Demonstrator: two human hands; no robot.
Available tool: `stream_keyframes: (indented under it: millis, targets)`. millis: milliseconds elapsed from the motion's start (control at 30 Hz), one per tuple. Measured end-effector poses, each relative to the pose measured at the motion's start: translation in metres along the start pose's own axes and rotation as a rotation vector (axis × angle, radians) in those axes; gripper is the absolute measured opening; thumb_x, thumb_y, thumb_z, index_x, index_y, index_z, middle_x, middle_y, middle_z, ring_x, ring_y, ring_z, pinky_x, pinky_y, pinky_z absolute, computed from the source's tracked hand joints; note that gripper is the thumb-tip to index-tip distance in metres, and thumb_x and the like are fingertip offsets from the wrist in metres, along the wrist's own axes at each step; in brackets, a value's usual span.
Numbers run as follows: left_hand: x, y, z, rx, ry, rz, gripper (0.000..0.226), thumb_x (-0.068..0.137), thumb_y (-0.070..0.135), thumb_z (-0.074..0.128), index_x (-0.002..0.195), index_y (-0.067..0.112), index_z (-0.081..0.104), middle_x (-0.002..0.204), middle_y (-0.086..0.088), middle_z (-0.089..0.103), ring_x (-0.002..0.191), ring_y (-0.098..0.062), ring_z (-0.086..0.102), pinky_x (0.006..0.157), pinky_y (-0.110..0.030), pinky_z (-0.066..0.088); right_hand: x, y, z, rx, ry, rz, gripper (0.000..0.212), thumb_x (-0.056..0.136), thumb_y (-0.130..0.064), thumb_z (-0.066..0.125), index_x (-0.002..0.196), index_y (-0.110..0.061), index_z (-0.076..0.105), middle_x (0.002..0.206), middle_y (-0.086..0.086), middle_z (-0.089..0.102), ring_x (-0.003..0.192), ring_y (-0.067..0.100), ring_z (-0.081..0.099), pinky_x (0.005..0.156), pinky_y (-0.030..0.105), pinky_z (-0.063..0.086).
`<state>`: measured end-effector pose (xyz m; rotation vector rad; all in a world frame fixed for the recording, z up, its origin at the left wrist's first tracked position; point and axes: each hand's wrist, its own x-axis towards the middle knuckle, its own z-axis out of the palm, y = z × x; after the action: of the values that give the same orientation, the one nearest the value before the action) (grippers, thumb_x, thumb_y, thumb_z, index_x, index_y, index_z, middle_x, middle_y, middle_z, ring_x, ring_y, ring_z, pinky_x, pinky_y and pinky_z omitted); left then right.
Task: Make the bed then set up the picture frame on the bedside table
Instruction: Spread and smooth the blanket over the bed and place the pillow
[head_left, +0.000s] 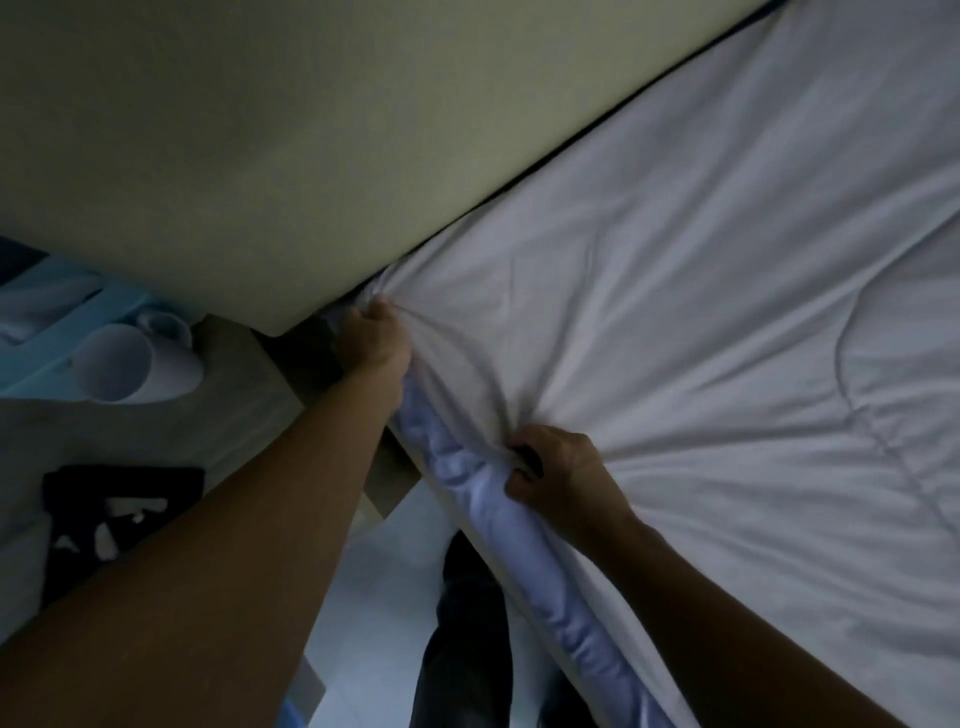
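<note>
A white quilted duvet (701, 291) covers the bed and fills the right half of the view. My left hand (375, 340) is closed on its corner, right where the bed meets the beige headboard (249, 156). My right hand (558, 475) pinches a bunch of the duvet at the bed's near side edge, and creases fan out from both grips. Below the edge shows a pale blue sheet (498, 525). A black object (104, 514) that may be the picture frame lies flat on the bedside table (156, 431) at the left.
Two white mugs (137, 364) lie on a light blue tray (62, 338) at the table's far end. A dark trouser leg (467, 623) stands on the pale floor (374, 597) in the narrow gap between table and bed.
</note>
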<state>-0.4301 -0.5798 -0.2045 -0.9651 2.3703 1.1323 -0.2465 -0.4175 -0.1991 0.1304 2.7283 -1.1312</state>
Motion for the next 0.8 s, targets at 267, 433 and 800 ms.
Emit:
stream_keyframes:
  millis: [267, 433, 800]
  targets:
    - [-0.005, -0.016, -0.011, -0.017, 0.079, 0.034, 0.054, 0.103, 0.039, 0.04, 0.143, 0.003, 0.04, 0.146, -0.02, 0.046, 0.13, -0.035, 0.049, 0.108, -0.044, 0.041, -0.027, 0.006, 0.002, 0.094, 0.075, -0.166, 0.018, 0.081, -0.003, 0.081, 0.096, -0.003, 0.071, 0.095, 0.003, 0.064, 0.082, 0.018, 0.063, 0.07, 0.029, 0.052]
    - [-0.025, -0.034, 0.003, -0.088, -0.085, 0.028, 0.07, 0.095, 0.056, 0.049, 0.147, 0.011, 0.034, 0.144, -0.015, 0.047, 0.126, -0.033, 0.052, 0.09, -0.034, 0.044, -0.064, 0.046, -0.011, -0.284, 0.242, 0.02, 0.047, 0.089, -0.04, 0.067, 0.127, -0.013, 0.062, 0.132, 0.007, 0.055, 0.12, 0.027, 0.056, 0.098, 0.039, 0.047]
    - [-0.026, -0.046, -0.01, -0.017, 0.067, 0.088, 0.031, 0.093, 0.031, 0.061, 0.115, 0.009, 0.056, 0.116, -0.013, 0.061, 0.093, -0.023, 0.061, 0.067, -0.024, 0.045, -0.082, 0.03, 0.046, -0.458, -0.171, -0.094, 0.073, 0.103, -0.056, 0.029, 0.158, -0.008, 0.026, 0.168, 0.013, 0.016, 0.155, 0.033, 0.015, 0.12, 0.062, 0.024]
